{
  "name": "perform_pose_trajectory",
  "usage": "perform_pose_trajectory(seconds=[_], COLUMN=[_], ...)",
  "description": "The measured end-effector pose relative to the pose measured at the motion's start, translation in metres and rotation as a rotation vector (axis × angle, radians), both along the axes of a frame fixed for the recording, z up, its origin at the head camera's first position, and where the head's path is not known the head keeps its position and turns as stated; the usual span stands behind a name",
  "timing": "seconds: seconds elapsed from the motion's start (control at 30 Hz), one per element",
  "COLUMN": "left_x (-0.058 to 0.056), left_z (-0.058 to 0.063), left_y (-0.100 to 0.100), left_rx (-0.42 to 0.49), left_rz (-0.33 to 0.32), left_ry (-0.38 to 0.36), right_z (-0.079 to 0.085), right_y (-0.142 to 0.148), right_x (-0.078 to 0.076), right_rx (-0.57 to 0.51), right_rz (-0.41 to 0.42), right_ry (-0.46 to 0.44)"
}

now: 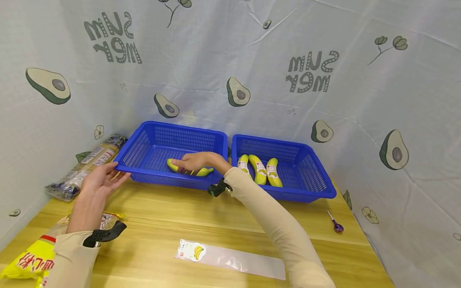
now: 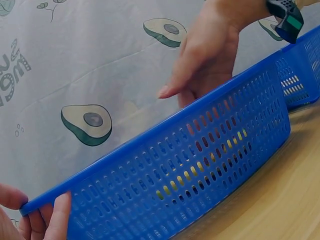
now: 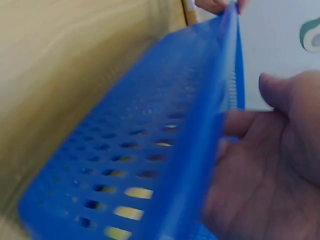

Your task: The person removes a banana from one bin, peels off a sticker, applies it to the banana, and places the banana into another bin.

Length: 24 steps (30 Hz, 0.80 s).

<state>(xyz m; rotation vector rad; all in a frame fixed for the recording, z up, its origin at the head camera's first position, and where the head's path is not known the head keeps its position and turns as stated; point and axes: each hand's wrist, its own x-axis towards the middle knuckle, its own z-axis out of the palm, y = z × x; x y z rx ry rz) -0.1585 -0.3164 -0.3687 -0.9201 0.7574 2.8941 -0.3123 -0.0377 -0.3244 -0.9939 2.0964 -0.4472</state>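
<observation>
At the front left corner of the left blue basket [image 1: 173, 182], my left hand [image 1: 102, 180] pinches the rim between thumb and fingers. My right hand [image 1: 196, 162] reaches down into that same basket, over a yellow-green banana [image 1: 205, 172] on its floor. The hand covers the banana's middle; both ends show. In the left wrist view, the right thumb [image 2: 170, 91] stands out above the rim, while the fingers reach down behind the slotted wall. Yellow shows through the slots below them. The right wrist view is blurred, with that hand's fingers behind the rim.
The right blue basket [image 1: 306, 196] holds three labelled bananas [image 1: 257, 170]. A clear banana wrapper [image 1: 230, 260] lies in front. A lollipop [image 1: 337, 227] is at right. Long noodle-like packs [image 1: 90, 164] lie at left, a yellow bag [image 1: 32, 258] nearer. A printed curtain [image 1: 201, 64] hangs behind.
</observation>
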Motion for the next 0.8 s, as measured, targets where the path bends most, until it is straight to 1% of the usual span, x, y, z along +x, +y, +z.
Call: perform_pose_trajectory(seconds=[0.07,0.13,0.23,0.33,0.43,0.57,0.7,0.8], left_x=[0.000,-0.001,-0.001,-0.002,-0.002,-0.002,-0.003,-0.003], left_z=[0.000,0.000,-0.001,-0.001,-0.001,-0.001,-0.002,-0.002], left_y=[0.000,0.000,0.000,0.000,0.000,-0.001,0.000,0.001], left_rx=[0.002,0.001,0.000,-0.005,-0.011,-0.011,-0.008,-0.009], left_rz=[-0.004,-0.009,-0.009,0.000,0.011,0.007,0.004,0.005], left_ry=[0.005,0.012,0.016,0.009,0.002,0.004,0.005,0.007], right_z=[0.004,0.009,0.015,0.015,0.012,0.004,-0.006,-0.015], right_y=[0.001,0.004,0.009,0.014,0.016,0.017,0.016,0.015], right_x=[-0.006,-0.015,-0.031,-0.046,-0.056,-0.066,-0.073,-0.077], right_rx=[-0.020,-0.064,-0.137,-0.216,-0.301,-0.374,-0.398,-0.388], right_rz=[-0.032,-0.053,-0.057,-0.052,-0.075,-0.123,-0.157,-0.179], right_ry=[0.002,0.010,0.029,0.054,0.063,0.048,0.050,0.053])
